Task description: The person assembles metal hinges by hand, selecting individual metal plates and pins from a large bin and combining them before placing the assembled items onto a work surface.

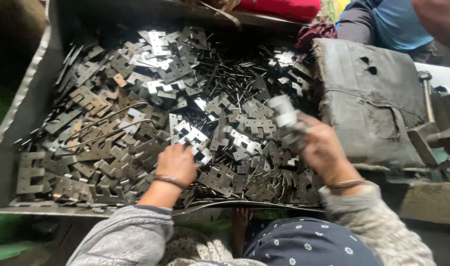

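1. Head view, left side: left hand (174,162) lies palm down on a heap of flat metal plates (136,123) in a big metal tray (18,98). Its fingers curl down onto a bright notched plate (198,143) just ahead of the fingertips; whether they pinch it or only press on it cannot be told.
2. Head view, right side: right hand (319,148) is raised above the heap near the tray's right edge, closed around a pale, blurred stack of metal pieces (284,116) that sticks out up and to the left from the fist.
3. Key relation: the bright plate lies between the two hands, touching or nearly touching the left fingertips and well short of the right hand; its long side runs roughly up the frame.
4. Thin metal pins (225,74) lie scattered on the far part of the heap, beyond both hands.
5. Hard to see: motion blur hides the shape of the held stack; both thumbs are hidden. A worn grey pad (368,98) sits right of the tray, and another person's blue sleeve (392,24) is cut off at the top.
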